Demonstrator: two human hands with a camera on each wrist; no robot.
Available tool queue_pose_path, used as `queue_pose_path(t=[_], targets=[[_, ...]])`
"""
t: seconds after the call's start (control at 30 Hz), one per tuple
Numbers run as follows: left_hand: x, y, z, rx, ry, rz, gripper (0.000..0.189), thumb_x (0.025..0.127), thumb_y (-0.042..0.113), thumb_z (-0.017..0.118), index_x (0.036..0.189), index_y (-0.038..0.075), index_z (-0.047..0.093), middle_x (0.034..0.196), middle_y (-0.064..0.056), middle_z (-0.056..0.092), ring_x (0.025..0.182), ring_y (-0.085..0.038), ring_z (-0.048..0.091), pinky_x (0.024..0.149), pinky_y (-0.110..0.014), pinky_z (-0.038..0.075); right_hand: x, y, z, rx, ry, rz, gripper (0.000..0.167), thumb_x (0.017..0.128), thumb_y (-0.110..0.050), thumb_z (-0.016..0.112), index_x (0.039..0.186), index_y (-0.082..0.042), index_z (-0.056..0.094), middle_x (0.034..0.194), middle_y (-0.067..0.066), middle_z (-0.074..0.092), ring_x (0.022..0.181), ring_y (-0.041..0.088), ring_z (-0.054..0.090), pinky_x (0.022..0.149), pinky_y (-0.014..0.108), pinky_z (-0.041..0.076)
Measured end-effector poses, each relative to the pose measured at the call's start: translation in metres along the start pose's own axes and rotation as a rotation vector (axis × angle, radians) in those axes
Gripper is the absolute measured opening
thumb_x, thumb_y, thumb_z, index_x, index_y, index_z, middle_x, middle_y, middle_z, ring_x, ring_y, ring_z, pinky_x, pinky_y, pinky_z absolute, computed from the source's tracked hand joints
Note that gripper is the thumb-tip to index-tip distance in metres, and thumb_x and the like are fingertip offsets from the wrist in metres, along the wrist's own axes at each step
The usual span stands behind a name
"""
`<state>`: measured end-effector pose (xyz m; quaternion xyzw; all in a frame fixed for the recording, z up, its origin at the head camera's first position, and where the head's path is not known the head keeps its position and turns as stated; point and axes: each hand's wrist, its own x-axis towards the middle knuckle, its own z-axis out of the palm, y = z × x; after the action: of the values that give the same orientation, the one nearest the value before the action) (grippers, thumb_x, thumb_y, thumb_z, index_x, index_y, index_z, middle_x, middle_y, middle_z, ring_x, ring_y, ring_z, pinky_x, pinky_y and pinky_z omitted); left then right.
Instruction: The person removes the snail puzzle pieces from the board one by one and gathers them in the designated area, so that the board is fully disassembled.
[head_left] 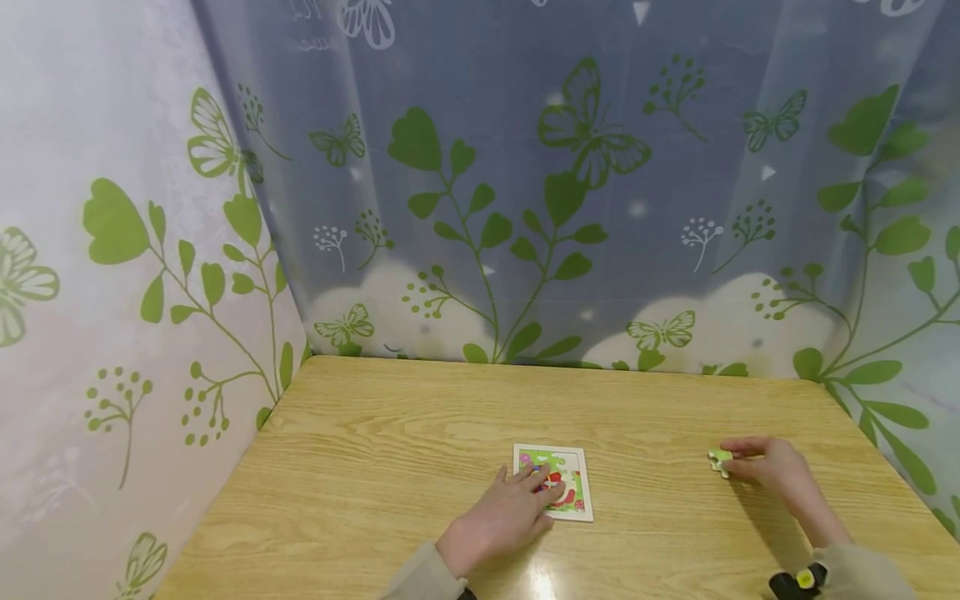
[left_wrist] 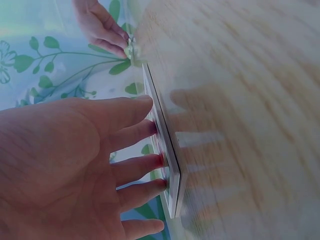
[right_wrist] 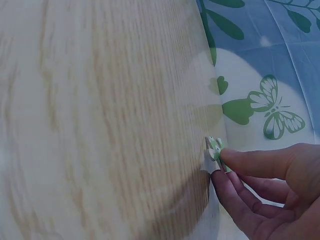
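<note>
Okay, right hand (head_left: pixel 774 469): pinches puzzle piece (head_left: pixel 721 462) right of board (head_left: pixel 587 497); leave edges clear.
Left hand (head_left: pixel 504 510): spread on board; brace it.

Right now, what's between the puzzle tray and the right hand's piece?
Only bare tabletop separates the puzzle tray from the puzzle piece, in the head view.

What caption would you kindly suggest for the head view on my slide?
Left hand rests on a framed puzzle while the right hand pinches a green puzzle piece.
</note>
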<state>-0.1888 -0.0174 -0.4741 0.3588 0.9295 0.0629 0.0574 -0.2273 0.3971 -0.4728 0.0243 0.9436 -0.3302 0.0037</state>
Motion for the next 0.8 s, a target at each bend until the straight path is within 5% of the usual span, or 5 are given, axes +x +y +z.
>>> queue_pose_path(t=[0.23, 0.5, 0.8], targets=[[0.0, -0.002, 0.0, -0.029, 0.007, 0.004, 0.05, 0.104, 0.037, 0.056, 0.152, 0.024, 0.049, 0.161, -0.005, 0.039, 0.148, -0.026, 0.038, 0.115, -0.061, 0.035, 0.004, 0.004, 0.001, -0.092, 0.028, -0.015, 0.038, 0.085, -0.018, 0.081, 0.111, 0.008, 0.071, 0.098, 0.02, 0.075, 0.08, 0.014, 0.063, 0.066, 0.03, 0.045], [0.002, -0.002, -0.003, -0.12, -0.012, -0.031, 0.047, 0.104, 0.035, 0.056, 0.149, 0.021, 0.051, 0.16, -0.004, 0.04, 0.148, -0.028, 0.036, 0.117, -0.062, 0.03, 0.005, 0.004, 0.001, -0.124, 0.009, -0.041, 0.036, 0.085, -0.017, 0.08, 0.109, 0.008, 0.072, 0.098, 0.02, 0.075, 0.089, 0.032, 0.069, 0.072, 0.037, 0.048], [0.002, -0.005, -0.001, -0.059, 0.046, -0.01, 0.042, 0.105, 0.034, 0.056, 0.145, 0.023, 0.057, 0.154, -0.005, 0.048, 0.144, -0.022, 0.042, 0.116, -0.061, 0.032, 0.001, -0.007, 0.002, -0.089, -0.027, 0.001, 0.038, 0.097, -0.022, 0.067, 0.118, 0.009, 0.067, 0.095, 0.022, 0.074, 0.069, 0.015, 0.067, 0.061, 0.031, 0.048]])
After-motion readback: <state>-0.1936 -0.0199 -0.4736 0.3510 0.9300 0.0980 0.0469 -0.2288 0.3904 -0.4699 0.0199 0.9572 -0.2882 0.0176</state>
